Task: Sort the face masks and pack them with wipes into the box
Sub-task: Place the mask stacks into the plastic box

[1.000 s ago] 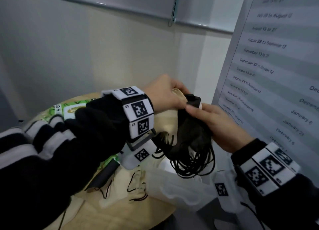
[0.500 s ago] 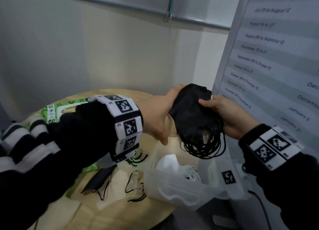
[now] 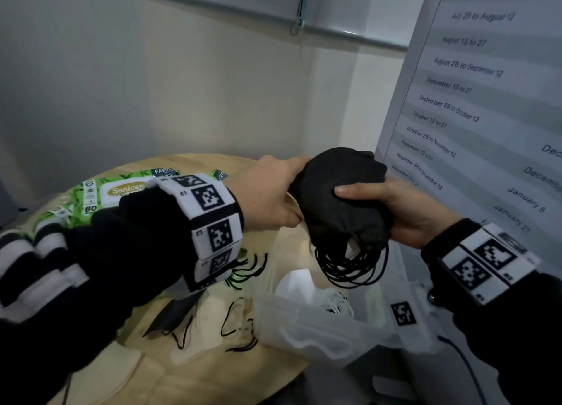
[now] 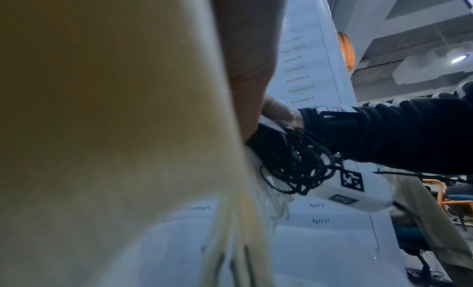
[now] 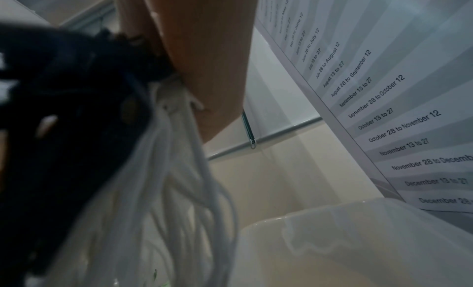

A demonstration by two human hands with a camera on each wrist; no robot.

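From the head view, both hands meet in the air above the clear plastic box point(image 3: 319, 331), which sits at the right edge of the round wooden table point(image 3: 213, 374). The left hand point(image 3: 267, 197) reaches in from the left, fingers curled round the left side of a bundle of black masks point(image 3: 340, 191). The right hand point(image 3: 404, 210) comes from the right, palm toward the bundle, thumb pressed across its front and fingers wrapped behind it. Black ear loops point(image 3: 349, 264) hang in a tangle below the bundle, over the box. White masks point(image 3: 298, 283) lie inside the box. On the table to the left, partly hidden by the left sleeve, is a green wipes pack point(image 3: 100, 191); nearer lie a loose black mask point(image 3: 173, 316) and pale masks with black loops point(image 3: 240, 328). A date chart point(image 3: 486, 100) stands at the right, close behind the right hand

The left wrist view is mostly blocked by the blurred palm; past it, the black masks point(image 4: 266, 137) and ear loops point(image 4: 299, 166) show against the right sleeve, with white loops hanging just beneath, unseen from the head

The right wrist view shows the dark bundle point(image 5: 76, 109) close up, a sheaf of white loops point(image 5: 179, 170) hanging from it, and the box rim point(image 5: 332, 214) below
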